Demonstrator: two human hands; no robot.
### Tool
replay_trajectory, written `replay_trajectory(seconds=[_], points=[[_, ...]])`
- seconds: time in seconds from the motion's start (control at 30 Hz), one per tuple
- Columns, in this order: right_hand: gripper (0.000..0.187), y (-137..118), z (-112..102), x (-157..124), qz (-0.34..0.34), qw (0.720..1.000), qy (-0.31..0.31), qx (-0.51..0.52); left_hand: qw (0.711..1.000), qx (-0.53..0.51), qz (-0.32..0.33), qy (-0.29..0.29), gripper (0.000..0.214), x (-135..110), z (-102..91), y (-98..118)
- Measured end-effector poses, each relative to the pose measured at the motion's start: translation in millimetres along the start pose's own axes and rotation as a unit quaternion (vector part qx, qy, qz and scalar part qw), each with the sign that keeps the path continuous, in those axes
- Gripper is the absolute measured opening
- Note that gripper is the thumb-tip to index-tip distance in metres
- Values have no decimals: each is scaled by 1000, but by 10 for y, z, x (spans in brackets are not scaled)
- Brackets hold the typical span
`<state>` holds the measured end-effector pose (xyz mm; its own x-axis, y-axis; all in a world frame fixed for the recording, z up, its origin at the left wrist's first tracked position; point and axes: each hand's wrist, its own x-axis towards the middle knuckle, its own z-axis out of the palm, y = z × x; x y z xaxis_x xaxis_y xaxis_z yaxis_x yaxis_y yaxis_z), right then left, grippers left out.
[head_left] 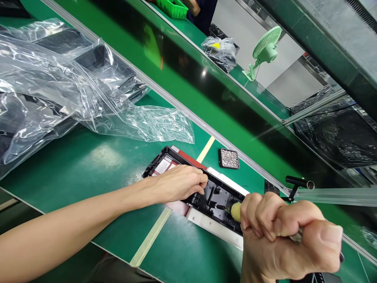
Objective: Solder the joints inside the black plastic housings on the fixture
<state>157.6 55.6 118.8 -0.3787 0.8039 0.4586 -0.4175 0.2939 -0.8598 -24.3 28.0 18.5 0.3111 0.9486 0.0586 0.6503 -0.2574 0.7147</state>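
A black plastic housing (213, 196) lies in a white fixture (212, 227) on the green bench. My left hand (179, 182) rests on the housing's left part, fingers curled and pressed down on it. My right hand (282, 236) is a fist wrapped round a screwdriver (235, 211) whose yellowish collar and dark tip point into the housing's inside. A small black tray of silvery screws (229, 158) sits just beyond the housing.
Clear plastic bags (88, 102) over black parts fill the left of the bench. A metal rail (188, 112) borders a conveyor belt behind. A green fan (263, 51) and another bagged bundle (220, 51) stand on the far side, where another person's dark sleeve shows.
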Motion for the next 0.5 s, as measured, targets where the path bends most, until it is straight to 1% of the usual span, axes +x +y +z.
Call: replay_trajectory(seconds=[0.3, 0.5], points=[[39, -4, -4, -4, 5, 1000, -2, 4, 1000, -3, 2, -1, 16, -1, 6, -5], [39, -6, -1, -2, 1, 1000, 1, 1, 1000, -5, -5, -16, 16, 5, -24, 14]])
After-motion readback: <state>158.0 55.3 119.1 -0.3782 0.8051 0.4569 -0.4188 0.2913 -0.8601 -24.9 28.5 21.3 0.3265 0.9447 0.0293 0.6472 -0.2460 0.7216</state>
